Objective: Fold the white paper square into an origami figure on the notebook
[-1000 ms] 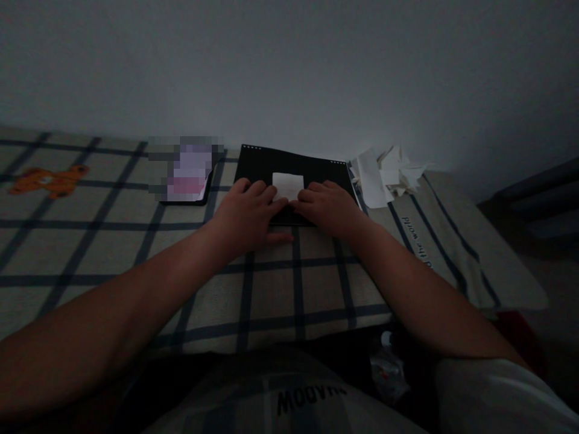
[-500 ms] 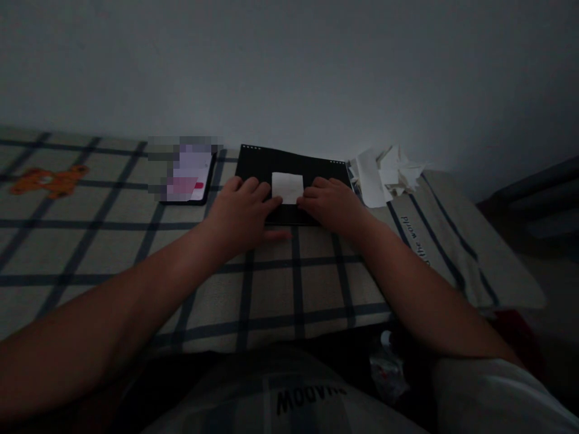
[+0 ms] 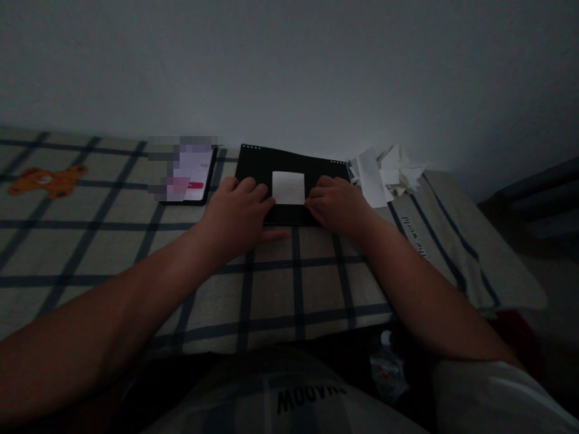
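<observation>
1. Head view: the white paper (image 3: 288,188) lies flat at the centre of the clock, on a black notebook (image 3: 294,158) whose sides my hands partly hide.
2. At 8 o'clock my left hand (image 3: 237,211) rests half spread, fingers bent, thumb stretched away from them; a fingertip is at the paper's edge.
3. At 4 o'clock my right hand (image 3: 337,205) has its fingers curled close together beside the paper; its thumb is hidden, so I can't tell whether it pinches anything.
4. At 9 o'clock, the phone (image 3: 194,175) is blurred by blocks, its screen text unreadable; farther out is an orange figure (image 3: 49,181), details lost in the gloom.
5. At 3 o'clock, paper scraps (image 3: 402,172) overlap too much to count.
6. Around 4 o'clock, the checked cloth (image 3: 271,289) reads "the world", earlier letters covered by my arm.
7. At 6 o'clock my shirt (image 3: 312,398), cut off below, seems to say "SHADOW" upside down, its first letters squashed.
</observation>
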`<state>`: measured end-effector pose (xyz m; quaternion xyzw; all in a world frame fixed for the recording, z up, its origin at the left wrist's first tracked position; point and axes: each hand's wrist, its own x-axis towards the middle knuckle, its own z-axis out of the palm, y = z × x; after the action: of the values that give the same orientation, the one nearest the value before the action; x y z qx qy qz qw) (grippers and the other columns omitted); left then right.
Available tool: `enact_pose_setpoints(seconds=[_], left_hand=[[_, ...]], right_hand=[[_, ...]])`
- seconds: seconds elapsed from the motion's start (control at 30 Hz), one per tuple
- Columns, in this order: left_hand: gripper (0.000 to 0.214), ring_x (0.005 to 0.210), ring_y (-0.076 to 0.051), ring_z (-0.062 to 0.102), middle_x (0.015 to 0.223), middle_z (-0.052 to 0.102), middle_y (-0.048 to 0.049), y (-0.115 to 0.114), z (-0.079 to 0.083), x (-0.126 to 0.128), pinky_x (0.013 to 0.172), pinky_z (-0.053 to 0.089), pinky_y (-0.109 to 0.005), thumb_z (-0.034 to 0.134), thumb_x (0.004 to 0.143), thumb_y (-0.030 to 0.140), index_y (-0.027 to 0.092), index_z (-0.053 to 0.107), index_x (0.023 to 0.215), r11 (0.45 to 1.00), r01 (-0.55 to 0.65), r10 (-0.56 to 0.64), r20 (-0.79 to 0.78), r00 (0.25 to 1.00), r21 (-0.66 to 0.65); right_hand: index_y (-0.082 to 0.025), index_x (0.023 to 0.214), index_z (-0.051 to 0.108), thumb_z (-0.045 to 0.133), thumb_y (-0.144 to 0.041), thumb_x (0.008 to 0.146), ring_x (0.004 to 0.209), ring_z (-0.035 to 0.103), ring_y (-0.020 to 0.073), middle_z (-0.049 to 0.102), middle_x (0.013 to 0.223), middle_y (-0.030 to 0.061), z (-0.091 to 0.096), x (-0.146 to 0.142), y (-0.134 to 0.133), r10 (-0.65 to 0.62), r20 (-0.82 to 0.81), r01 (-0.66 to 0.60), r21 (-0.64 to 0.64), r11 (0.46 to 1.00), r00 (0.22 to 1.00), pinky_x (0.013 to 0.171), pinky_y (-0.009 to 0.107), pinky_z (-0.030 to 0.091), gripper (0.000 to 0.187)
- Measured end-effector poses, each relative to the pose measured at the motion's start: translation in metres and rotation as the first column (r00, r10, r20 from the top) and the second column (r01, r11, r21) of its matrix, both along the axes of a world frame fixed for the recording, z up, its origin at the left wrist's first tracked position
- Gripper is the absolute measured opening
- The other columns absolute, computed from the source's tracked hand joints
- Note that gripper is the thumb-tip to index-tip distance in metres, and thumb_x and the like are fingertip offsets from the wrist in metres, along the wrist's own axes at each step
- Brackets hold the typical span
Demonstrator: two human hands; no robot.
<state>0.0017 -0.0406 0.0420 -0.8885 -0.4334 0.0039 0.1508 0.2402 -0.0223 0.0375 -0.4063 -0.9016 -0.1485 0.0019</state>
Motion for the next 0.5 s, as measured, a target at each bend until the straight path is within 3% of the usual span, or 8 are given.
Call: enact_pose_setpoints(seconds=[0.33, 0.5], left_hand=[[0.068, 0.114, -0.035, 0.059, 0.115, 0.072, -0.0140, 0.0015, 0.0010, -0.0011, 0.092, 0.039, -0.046, 0.047, 0.097, 0.077, 0.020, 0.077, 0.120, 1.000, 0.002, -0.002, -0.031, 1.000, 0.007], [0.061, 0.115, -0.035, 0.059, 0.117, 0.072, -0.0134, 0.0045, -0.0036, 0.0007, 0.093, 0.039, -0.046, 0.048, 0.100, 0.072, 0.021, 0.077, 0.118, 1.000, -0.019, 0.020, 0.033, 0.999, -0.003]], right_hand=[[-0.015, 0.096, 0.081, 0.053, -0.020, 0.102, 0.100, 0.056, 0.0264, 0.079, 0.098, 0.0101, 0.0017, 0.0023, 0.0015, 0.003, 0.003, -0.003, -0.034, 0.999, 1.000, 0.076, 0.039, 0.030, 0.029], [-0.016, 0.095, 0.081, 0.052, -0.020, 0.103, 0.098, 0.055, 0.0257, 0.079, 0.098, 0.0101, 0.0008, 0.0045, 0.0030, 0.018, -0.010, -0.018, -0.040, 0.999, 1.000, 0.076, 0.038, 0.031, 0.030]])
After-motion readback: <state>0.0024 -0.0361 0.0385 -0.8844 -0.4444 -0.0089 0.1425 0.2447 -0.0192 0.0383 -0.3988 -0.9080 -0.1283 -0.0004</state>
